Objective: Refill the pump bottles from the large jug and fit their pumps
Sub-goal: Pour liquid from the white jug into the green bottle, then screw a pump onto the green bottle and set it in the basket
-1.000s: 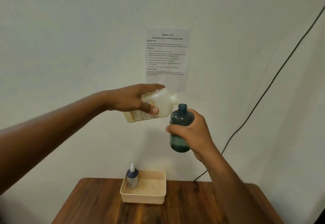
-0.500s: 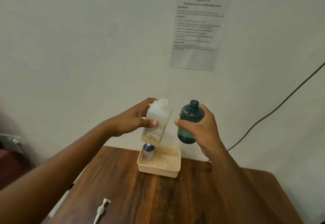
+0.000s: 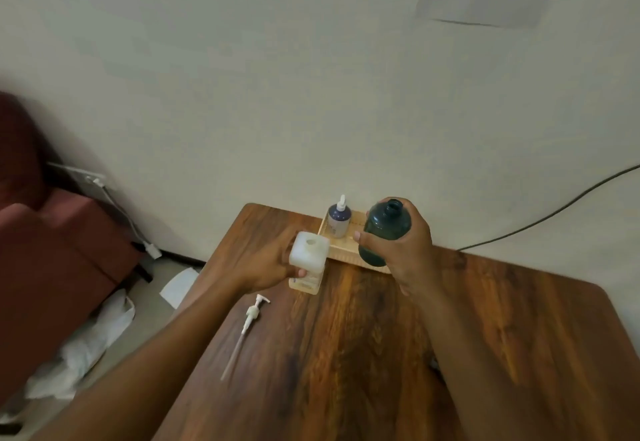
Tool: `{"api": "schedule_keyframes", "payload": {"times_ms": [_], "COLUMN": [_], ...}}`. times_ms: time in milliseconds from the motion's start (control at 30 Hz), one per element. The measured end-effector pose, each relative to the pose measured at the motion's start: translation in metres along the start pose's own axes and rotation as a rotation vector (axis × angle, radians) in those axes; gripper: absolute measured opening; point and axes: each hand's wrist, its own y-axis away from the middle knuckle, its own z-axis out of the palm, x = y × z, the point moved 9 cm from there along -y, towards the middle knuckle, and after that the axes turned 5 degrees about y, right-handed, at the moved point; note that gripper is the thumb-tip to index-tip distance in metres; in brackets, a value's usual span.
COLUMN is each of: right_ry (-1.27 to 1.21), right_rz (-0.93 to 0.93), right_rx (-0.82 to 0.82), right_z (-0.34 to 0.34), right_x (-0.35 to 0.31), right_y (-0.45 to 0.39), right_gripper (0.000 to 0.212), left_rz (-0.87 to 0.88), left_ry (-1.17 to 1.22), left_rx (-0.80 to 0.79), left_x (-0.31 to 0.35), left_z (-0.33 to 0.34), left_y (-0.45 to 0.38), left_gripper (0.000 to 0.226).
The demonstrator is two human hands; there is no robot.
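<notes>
The left hand (image 3: 266, 264) has its grip around the upright white jug (image 3: 309, 260), which seems to rest on the table (image 3: 381, 354). The right hand (image 3: 407, 250) grips an uncapped green bottle (image 3: 386, 229) held above the basket (image 3: 341, 252). A loose pump (image 3: 252, 314) lies on the table near the jug.

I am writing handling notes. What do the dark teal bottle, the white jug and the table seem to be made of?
Dark teal round bottle: probably translucent plastic, glossy.
White square jug: likely matte, cloudy plastic; liquid shows faintly through.
Brown table: wood or wood-look laminate, visible grain, slight sheen.
</notes>
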Motion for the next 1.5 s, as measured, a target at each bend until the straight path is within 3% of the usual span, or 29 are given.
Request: {"api": "schedule_keyframes", "payload": {"times_ms": [100, 233, 367, 733, 867, 967, 1067, 1200, 1500], "right_ry": [0.020, 0.032, 0.054, 0.080, 0.068, 0.074, 0.060, 0.078, 0.136], "right_rz": [0.012, 0.032, 0.038, 0.032, 0.045, 0.047, 0.088, 0.110, 0.210], "right_rx": [0.005, 0.020, 0.021, 0.036, 0.052, 0.055, 0.104, 0.158, 0.313], "right_z": [0.011, 0.023, 0.032, 0.041, 0.030, 0.024, -0.005, -0.051, -0.168], "right_x": [0.015, 0.033, 0.043, 0.057, 0.062, 0.064, 0.073, 0.083, 0.124], "right_y": [0.005, 0.009, 0.012, 0.015, 0.018, 0.020, 0.027, 0.041, 0.081], "right_gripper": [0.069, 0.068, 0.075, 0.076, 0.075, 0.073, 0.069, 0.067, 0.067], "left_rz": [-0.024, -0.177, -0.172, -0.184, -0.229, -0.244, -0.149, -0.017, 0.078], "left_ry": [-0.050, 0.118, 0.108, 0.175, 0.216, 0.239, 0.192, 0.154, -0.034], "left_rx": [0.045, -0.063, -0.053, -0.060, -0.091, -0.020, 0.020, -0.051, -0.259], "left_x": [-0.042, -0.110, -0.154, -0.203, -0.198, -0.188, -0.152, -0.094, -0.011], "left_z": [0.014, 0.055, 0.073, 0.083, 0.085, 0.075, 0.075, 0.099, 0.255], "left_y": [0.006, 0.014, 0.021, 0.028, 0.026, 0.019, 0.001, -0.024, -0.050], "left_gripper": [0.063, 0.055, 0.059, 0.064, 0.102, 0.120, 0.120, 0.114, 0.108]}}
